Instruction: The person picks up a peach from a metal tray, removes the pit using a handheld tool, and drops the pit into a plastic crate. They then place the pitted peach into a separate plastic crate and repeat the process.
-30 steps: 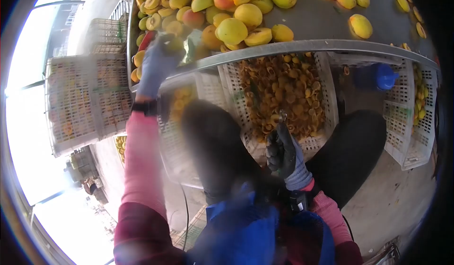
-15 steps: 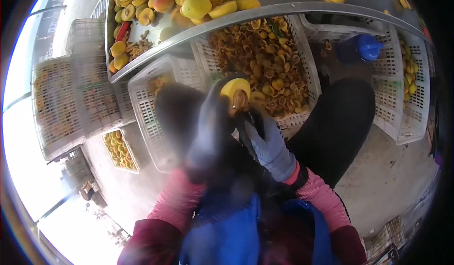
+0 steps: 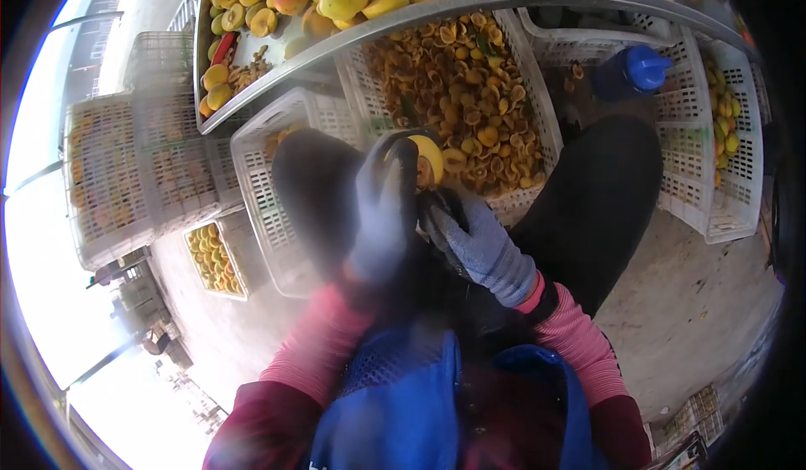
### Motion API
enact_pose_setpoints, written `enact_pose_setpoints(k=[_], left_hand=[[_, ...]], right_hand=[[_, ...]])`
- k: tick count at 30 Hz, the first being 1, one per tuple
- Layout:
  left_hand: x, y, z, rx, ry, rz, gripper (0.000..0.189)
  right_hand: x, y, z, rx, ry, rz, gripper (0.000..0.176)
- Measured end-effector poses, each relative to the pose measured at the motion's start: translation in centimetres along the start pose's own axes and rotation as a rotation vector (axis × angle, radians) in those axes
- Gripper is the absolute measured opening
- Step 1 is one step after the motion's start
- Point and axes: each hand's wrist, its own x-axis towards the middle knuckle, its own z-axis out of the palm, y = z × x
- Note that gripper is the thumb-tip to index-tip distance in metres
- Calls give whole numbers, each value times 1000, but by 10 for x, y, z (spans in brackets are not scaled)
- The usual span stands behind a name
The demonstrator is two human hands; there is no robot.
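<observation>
My left hand, in a grey glove with dark fingers, is closed around a cut yellow peach. The cut face, with a brown centre, points toward my right hand. My right hand, gloved alike, is closed just below the fruit, close to it. Its dark fingertips hide whatever lies between them. Both hands are over my lap, in front of a white crate of brown and yellow fruit scraps.
A metal-edged table carries peaches and cut halves. An open white crate stands by my left knee. A blue plastic jug and another crate are at the right. Stacked crates stand at far left.
The left hand has turned, and its fingers now cover more of the peach. The right hand stays close below it. The whole view has shifted slightly.
</observation>
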Motion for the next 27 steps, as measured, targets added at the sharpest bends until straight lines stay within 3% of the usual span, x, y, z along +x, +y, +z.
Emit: enact_pose_setpoints(k=[2,4,7,8,11,12,13,15,18,20,21,22,24,25,27], left_hand=[[-2,-3,-4,133,-33,142,41],[9,-3,-16,276,-107,406,44],[9,-13,-12,63,-222,88,41],[6,-11,-10,285,-75,253,34],[24,31,-7,-679,10,-537,32],[24,46,-8,-708,47,-637,32],[24,51,-11,-687,38,-586,32],[22,54,-18,-638,26,-490,32],[12,8,-23,-297,-120,-225,30],[13,1,-26,-152,-238,76,30],[9,-3,-23,-173,-225,-35,29],[4,-6,-19,-195,-206,-150,29],[7,-8,-16,-384,-190,-150,26],[10,-7,-14,-479,-183,-150,26],[14,-4,-18,-649,-281,-340,27]], right_hand=[[-4,1,-3,11,-40,3,31],[-8,9,-4,43,-63,-48,32],[-11,25,0,180,-85,-69,33],[-11,22,0,267,-89,16,33],[-9,0,-2,526,-89,272,34],[-9,2,0,544,-78,243,35],[-10,3,1,563,-67,215,35],[-13,20,12,463,-32,-66,35],[-12,-6,15,613,-56,316,31],[-14,-10,13,610,-95,348,30],[-15,-10,13,608,-114,366,29],[-16,-6,12,717,-195,393,29],[-12,8,10,935,-359,431,32],[-8,23,6,1109,-528,468,30],[0,46,4,1457,-869,534,29]])
